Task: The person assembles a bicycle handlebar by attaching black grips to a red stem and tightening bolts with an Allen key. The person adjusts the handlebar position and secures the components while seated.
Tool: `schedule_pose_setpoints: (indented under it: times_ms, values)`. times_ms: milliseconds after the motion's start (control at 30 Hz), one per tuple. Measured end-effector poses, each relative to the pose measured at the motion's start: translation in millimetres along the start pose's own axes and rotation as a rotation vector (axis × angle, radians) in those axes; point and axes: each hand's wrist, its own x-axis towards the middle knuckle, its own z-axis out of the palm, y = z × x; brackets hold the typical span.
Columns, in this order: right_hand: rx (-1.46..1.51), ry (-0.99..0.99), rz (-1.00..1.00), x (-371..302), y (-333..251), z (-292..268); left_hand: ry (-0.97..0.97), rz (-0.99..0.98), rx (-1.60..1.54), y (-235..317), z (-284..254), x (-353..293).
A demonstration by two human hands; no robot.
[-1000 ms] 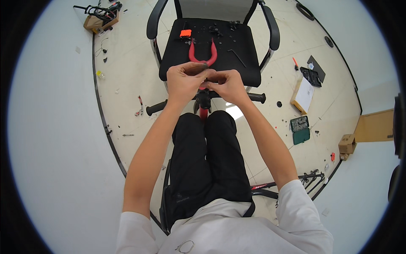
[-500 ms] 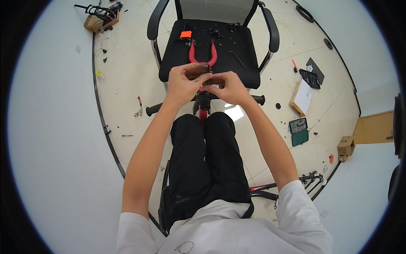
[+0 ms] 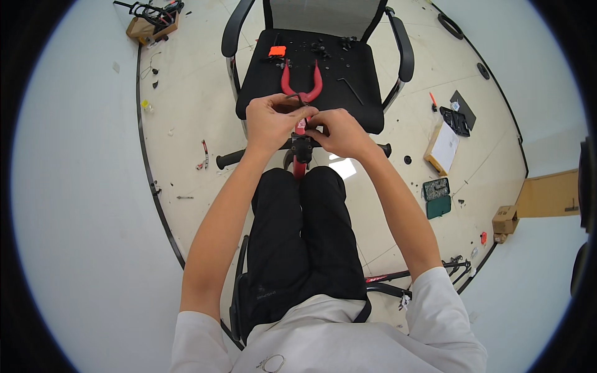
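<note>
A red bicycle fork [image 3: 319, 79] lies with its two prongs on the seat of a black chair and its stem end toward my knees. Over its crown, my left hand [image 3: 268, 123] is closed, pinching a small thin dark part [image 3: 297, 97] whose kind I cannot make out. Close beside it on the right, my right hand [image 3: 341, 132] has its fingers curled in at the fork; what they grip, if anything, is hidden. Below both hands sits a black clamp [image 3: 301, 147] on the red tube, with a black bar running out to either side.
On the chair seat [image 3: 261, 84] lie an orange piece [image 3: 277, 51], a hex key [image 3: 351, 91] and several small dark parts. To the right on the floor are an open green case [image 3: 438, 207], a box with white paper [image 3: 445, 147] and a bicycle frame [image 3: 388, 287].
The right hand has drawn slightly apart from the left fingertips, showing more of the red tube between them. The dark part in the left hand has tilted. The whole view has shifted a little.
</note>
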Motion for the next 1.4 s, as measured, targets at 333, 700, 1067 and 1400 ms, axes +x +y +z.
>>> schedule_pose_setpoints:
  times_ms: [333,700,1067,1400]
  values:
    - [0.325,0.088,0.034,3.7,-1.8,-0.8,-0.103,-0.036,0.154,13.9,-0.2,-3.4]
    - [0.379,0.054,0.068,2.7,3.7,-0.9,-0.209,0.076,-0.093,7.2,0.0,-2.0]
    - [0.531,0.005,0.129,4.2,-1.9,0.0,-0.084,0.001,-0.092,6.2,1.4,1.0]
    - [0.232,-0.037,0.139,0.2,3.6,-6.1,-0.086,0.019,-0.162,3.0,-3.3,4.3]
